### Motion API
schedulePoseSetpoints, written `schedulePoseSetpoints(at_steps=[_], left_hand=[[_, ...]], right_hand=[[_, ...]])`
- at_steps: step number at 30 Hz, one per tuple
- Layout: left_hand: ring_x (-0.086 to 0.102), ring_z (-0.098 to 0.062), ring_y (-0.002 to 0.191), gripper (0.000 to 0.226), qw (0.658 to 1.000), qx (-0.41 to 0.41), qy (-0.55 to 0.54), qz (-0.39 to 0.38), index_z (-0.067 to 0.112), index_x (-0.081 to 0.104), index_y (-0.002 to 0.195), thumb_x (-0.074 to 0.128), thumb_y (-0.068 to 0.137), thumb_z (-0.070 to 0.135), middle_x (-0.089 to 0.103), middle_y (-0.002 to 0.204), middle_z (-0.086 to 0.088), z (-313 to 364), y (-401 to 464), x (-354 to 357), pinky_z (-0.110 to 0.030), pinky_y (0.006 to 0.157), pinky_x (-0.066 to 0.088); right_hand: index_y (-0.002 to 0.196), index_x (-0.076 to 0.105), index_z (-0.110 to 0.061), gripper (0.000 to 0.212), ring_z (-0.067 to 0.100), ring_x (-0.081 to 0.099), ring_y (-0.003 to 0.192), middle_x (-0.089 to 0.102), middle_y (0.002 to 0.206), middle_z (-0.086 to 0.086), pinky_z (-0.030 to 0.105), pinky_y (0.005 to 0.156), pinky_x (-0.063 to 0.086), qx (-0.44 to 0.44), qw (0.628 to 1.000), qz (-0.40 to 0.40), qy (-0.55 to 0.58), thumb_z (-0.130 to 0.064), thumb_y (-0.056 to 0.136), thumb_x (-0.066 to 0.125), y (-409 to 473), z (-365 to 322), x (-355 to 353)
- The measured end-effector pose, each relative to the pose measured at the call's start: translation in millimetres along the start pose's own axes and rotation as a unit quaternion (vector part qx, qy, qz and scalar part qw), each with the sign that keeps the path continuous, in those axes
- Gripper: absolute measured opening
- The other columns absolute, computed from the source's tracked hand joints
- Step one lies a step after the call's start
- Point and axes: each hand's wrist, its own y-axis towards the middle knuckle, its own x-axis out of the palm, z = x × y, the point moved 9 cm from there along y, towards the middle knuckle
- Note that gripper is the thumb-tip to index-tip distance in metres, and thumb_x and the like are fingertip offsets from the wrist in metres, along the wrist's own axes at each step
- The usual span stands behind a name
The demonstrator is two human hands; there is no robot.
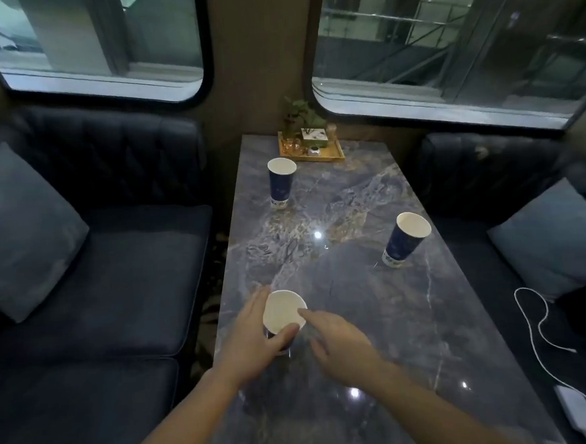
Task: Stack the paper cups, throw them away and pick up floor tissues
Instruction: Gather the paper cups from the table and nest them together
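Head view is showing the nearest paper cup (284,312) standing upright near the left edge of the marble table (376,319), with the left hand (254,341) wrapping around its side, fingers behind and thumb in front, while the right hand (340,342) is hovering beside it, fingers loosely spread and one fingertip reaching over the rim. Two more cups are standing upright, well apart: the far cup (281,182) just before a wooden tray (314,152), and the right cup (406,239) near the table's right edge.
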Motion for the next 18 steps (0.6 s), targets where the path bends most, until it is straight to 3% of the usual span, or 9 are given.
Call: schedulePoseSetpoints(at_steps=[3,5,7,11,14,18], left_hand=[[0.035,-0.004,0.138,0.085,0.999,0.004,-0.042,0.008,0.024,0.031,0.15,0.068,0.08,0.054,0.035,0.146,0.02,-1,2,1,-0.015,0.105,0.027],[0.036,0.0,0.135,0.083,0.997,-0.009,-0.08,0.009,0.028,0.032,0.149,0.069,0.079,0.053,0.036,0.143,0.025,-6,0,5,-0.017,0.105,0.029],[0.035,0.006,0.134,0.085,0.994,-0.022,-0.106,0.008,0.031,0.03,0.151,0.069,0.079,0.055,0.036,0.147,0.024,-10,-1,7,-0.016,0.106,0.03],[0.036,0.016,0.13,0.083,0.985,-0.052,-0.164,-0.004,0.031,0.03,0.151,0.073,0.081,0.043,0.039,0.149,0.019,-16,-2,14,0.005,0.094,0.028],[0.042,0.003,0.133,0.082,0.982,-0.059,-0.178,-0.001,0.033,0.03,0.15,0.074,0.081,0.041,0.043,0.149,0.015,-20,-2,17,-0.005,0.101,0.034],[0.047,-0.003,0.131,0.08,0.978,-0.06,-0.2,0.003,0.04,0.031,0.146,0.076,0.081,0.038,0.046,0.147,0.011,-21,-2,19,-0.028,0.11,0.041]], right_hand=[[0.138,0.04,-0.027,0.044,0.026,0.051,0.121,0.053,0.134,0.002,0.04,0.098,0.042,0.009,1.0,-0.006,0.002,-0.028,0.094,0.038,13,-3,9],[0.126,0.049,-0.026,0.035,0.028,0.054,0.115,0.058,0.126,0.003,0.04,0.091,0.045,0.025,1.0,-0.01,-0.014,-0.027,0.094,0.037,18,0,16],[0.118,0.054,-0.025,0.029,0.029,0.056,0.111,0.061,0.121,0.003,0.04,0.088,0.046,0.04,0.999,-0.009,-0.019,-0.022,0.093,0.04,21,5,22],[0.115,0.056,-0.027,0.029,0.028,0.057,0.109,0.064,0.118,0.003,0.04,0.086,0.046,0.046,0.998,-0.009,-0.035,-0.018,0.091,0.043,28,10,29],[0.113,0.056,-0.028,0.024,0.028,0.058,0.107,0.065,0.115,0.003,0.04,0.085,0.047,0.044,0.998,-0.013,-0.035,-0.023,0.093,0.043,30,11,32],[0.111,0.059,-0.027,0.023,0.03,0.059,0.105,0.066,0.113,0.006,0.042,0.085,0.048,0.047,0.999,-0.011,-0.008,-0.028,0.094,0.043,32,14,35]])
